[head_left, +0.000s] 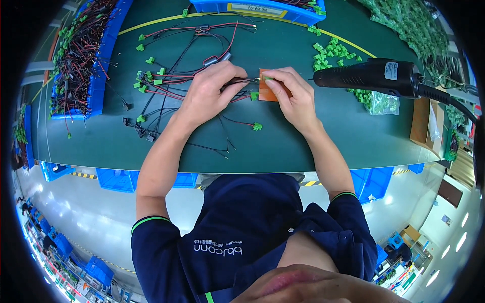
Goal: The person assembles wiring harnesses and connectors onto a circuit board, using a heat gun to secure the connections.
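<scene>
My left hand (212, 92) is closed on black and red wires (244, 81), whose bare tips point right toward my right hand. Thumb and fingers of my right hand (294, 96) pinch a small green terminal connector (268, 78) over an orange block (268, 95). The wire tips are close to this connector; whether they sit inside it I cannot tell. More wire harnesses (166, 78) with green connectors lie spread to the left of and beneath my left hand. Just right of my right hand is the tip of a black electric screwdriver (361, 74).
A blue bin (96, 83) full of wire harnesses stands at the left, another blue bin (262, 8) at the back. Loose green connectors (331, 53) are heaped at the back right, near a clear bag (382, 103). A cardboard box (426, 122) stands on the green table (283, 146) at its right end.
</scene>
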